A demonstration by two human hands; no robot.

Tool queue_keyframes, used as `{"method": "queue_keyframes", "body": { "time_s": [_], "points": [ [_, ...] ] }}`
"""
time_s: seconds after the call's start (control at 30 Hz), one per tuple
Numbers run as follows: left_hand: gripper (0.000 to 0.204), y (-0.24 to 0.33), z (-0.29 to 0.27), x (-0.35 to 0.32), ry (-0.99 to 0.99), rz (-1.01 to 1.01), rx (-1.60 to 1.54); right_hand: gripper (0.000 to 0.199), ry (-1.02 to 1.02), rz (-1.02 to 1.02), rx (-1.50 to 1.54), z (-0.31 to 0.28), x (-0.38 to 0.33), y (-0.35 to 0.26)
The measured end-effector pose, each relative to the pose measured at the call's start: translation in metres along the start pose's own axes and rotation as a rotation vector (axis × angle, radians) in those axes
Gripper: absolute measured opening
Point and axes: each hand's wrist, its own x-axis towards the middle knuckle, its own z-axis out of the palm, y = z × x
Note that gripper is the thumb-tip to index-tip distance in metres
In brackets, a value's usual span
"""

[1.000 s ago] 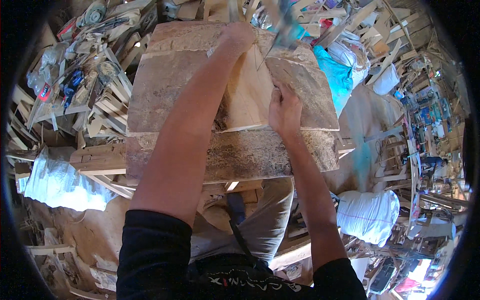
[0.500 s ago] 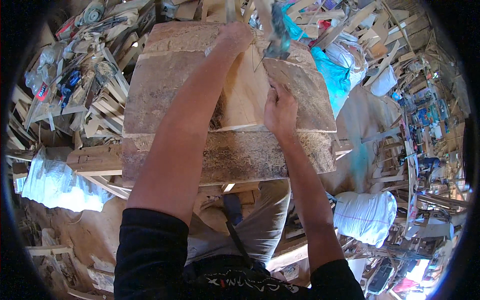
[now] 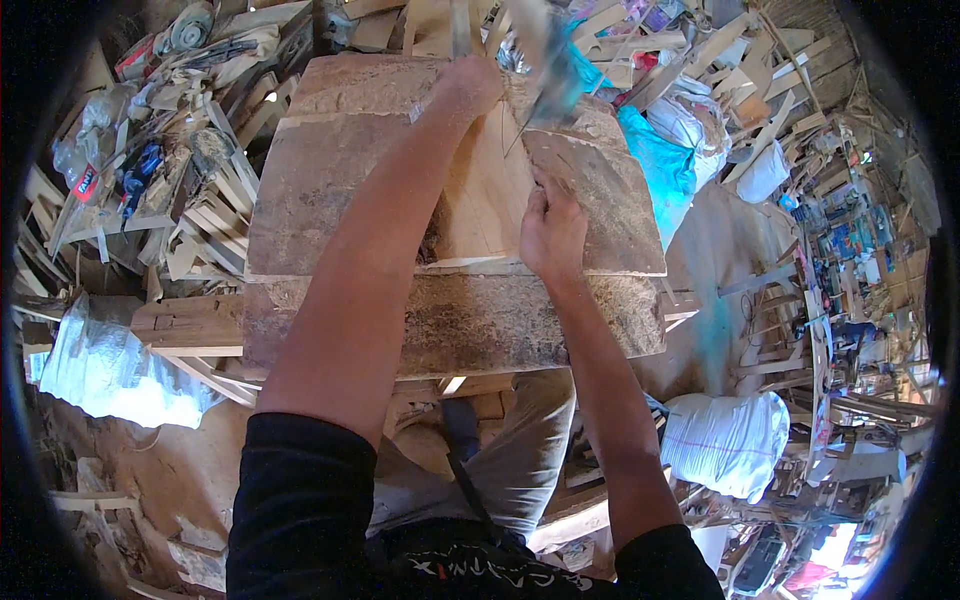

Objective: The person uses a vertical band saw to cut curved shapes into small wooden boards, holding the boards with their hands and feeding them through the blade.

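A pale wooden board [image 3: 478,215] lies lengthwise on a worn, dusty wooden work top [image 3: 330,185]. My left hand [image 3: 468,88] is closed at the board's far end, its fingers partly hidden behind the wrist. Lower down, at the board's right edge, my right hand [image 3: 555,230] is closed with the thumb on top and the fingers curled. Between the hands, a thin dark blade-like strip [image 3: 520,128] meets the board's right side near its far end. Above it a grey-blue part [image 3: 556,80] is smeared by motion.
Wood offcuts [image 3: 215,215] pile up on the left beside a clear plastic bottle [image 3: 85,165]. A turquoise sheet [image 3: 655,165] and pale sacks hang at the far right. A stuffed white sack [image 3: 728,440] stands near right. Sawdust coats the work top's front plank [image 3: 500,320].
The work top and board sit slightly lower in the picture, as the view has shifted. Both hands keep their places on the board. The grey-blue part looks more blurred.
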Motion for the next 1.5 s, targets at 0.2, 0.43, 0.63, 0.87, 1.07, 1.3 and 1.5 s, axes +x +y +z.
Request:
{"method": "queue_keyframes", "body": {
  "time_s": [0.2, 0.43, 0.63, 0.87, 1.07, 1.3, 1.5],
  "points": [
    [0.035, -0.002, 0.004, 0.006, 0.002, 0.002, 0.052, 0.036, -0.025, 0.012, -0.028, 0.001, 0.001, 0.001],
    [0.035, -0.001, 0.002, 0.009, -0.008, 0.007, 0.010, 0.037, -0.032, 0.049, -0.013, 0.005, 0.003, 0.003],
    [0.033, -0.006, 0.003, 0.010, 0.040, 0.006, 0.040, 0.036, -0.033, 0.035, -0.002, 0.007, 0.005, 0.003],
    [0.035, 0.006, 0.005, 0.008, -0.002, 0.029, 0.075, 0.037, -0.067, 0.100, -0.040, 0.003, 0.003, 0.006],
    [0.036, -0.004, 0.003, 0.009, -0.016, 0.055, 0.131, 0.040, -0.148, 0.187, -0.002, 0.002, 0.006, -0.004],
    [0.051, -0.004, -0.016, -0.065, 0.171, 0.067, 0.069, 0.042, -0.154, 0.185, 0.080, 0.004, 0.006, -0.001],
    [0.058, 0.033, -0.052, -0.235, 0.026, 0.026, 0.020, 0.040, -0.245, 0.101, 0.225, -0.009, 0.031, 0.036]
  ]
}}
